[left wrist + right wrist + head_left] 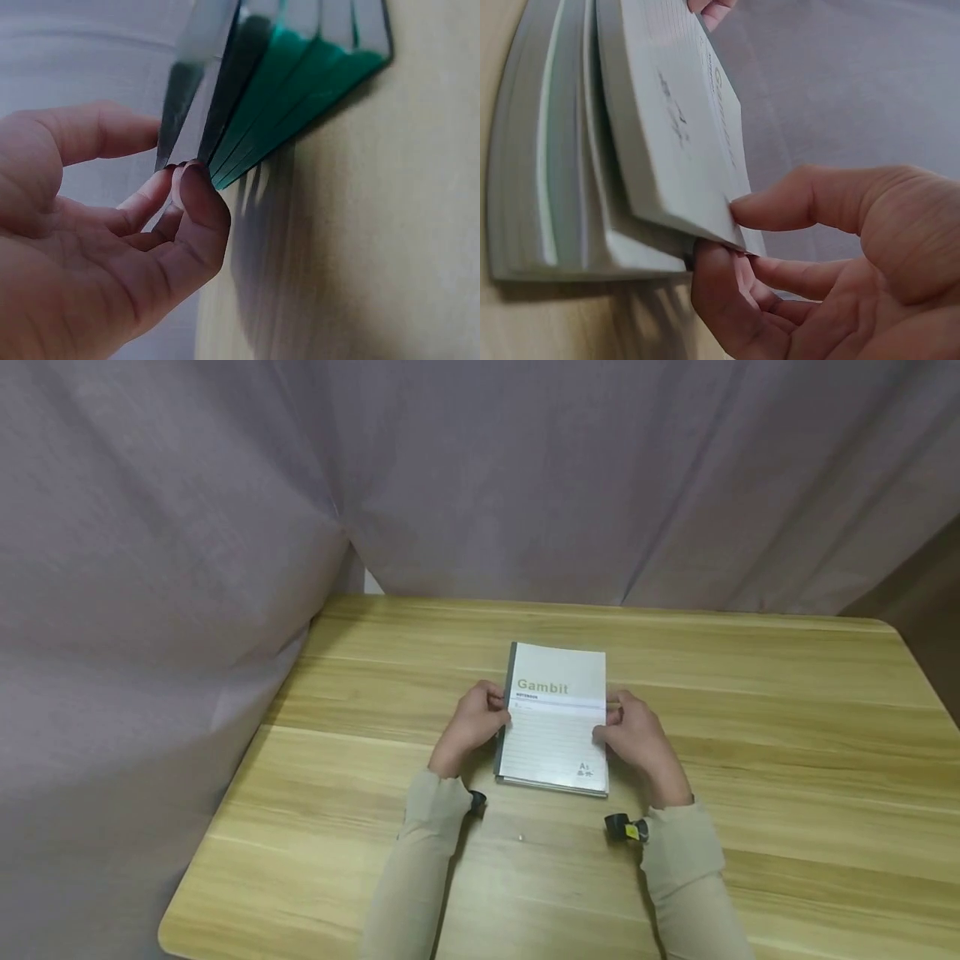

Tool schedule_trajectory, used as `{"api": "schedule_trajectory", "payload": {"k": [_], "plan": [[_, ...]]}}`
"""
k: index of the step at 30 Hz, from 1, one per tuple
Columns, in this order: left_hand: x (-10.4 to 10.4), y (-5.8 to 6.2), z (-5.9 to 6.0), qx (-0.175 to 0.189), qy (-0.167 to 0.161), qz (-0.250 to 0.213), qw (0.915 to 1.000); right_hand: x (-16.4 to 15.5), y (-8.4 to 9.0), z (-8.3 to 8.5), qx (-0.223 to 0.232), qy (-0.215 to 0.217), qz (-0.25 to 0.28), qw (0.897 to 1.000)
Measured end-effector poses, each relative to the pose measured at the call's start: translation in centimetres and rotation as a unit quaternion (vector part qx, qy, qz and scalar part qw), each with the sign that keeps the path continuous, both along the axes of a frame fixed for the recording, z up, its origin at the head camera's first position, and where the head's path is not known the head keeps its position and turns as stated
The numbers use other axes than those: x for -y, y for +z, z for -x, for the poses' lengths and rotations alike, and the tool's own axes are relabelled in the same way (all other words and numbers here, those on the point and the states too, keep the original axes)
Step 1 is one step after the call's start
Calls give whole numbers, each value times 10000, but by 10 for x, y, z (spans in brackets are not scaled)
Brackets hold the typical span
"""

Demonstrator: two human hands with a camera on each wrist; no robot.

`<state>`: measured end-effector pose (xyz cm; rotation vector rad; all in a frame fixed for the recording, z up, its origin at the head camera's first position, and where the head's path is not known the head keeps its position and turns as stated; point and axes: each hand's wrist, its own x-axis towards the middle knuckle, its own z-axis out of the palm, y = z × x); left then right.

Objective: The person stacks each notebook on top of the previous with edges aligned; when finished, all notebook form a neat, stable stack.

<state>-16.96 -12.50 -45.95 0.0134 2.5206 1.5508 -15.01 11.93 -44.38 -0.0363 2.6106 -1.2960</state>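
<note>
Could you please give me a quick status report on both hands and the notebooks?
Left hand grips the notebook stack's spine side. Right hand pinches the top notebook's open edge, raised off those below. Nothing in the way on the table.

I judge this a makeshift recording booth rather than a home or office. A light wooden table (750, 760) lies under my fingers, and grey-mauve curtain fabric (225, 527) hangs beyond them and to their left, closing off the room. Between my fingers lies a stack of notebooks (557, 727) marked "Gambit", the only furnishing besides.
</note>
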Motion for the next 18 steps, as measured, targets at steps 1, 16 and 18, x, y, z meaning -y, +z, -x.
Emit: {"api": "schedule_trajectory", "payload": {"k": [1,16,18], "plan": [[0,0,-1,-18,-46,27,10000,-1,-1,-1,-3,17,-22,10000],[-8,-6,-5,-308,-353,330,9984,-11,-8,-4,107,64,140,9998],[-8,-5,-5,-327,-347,349,9983,-10,-7,-3,103,74,90,9999]]}}
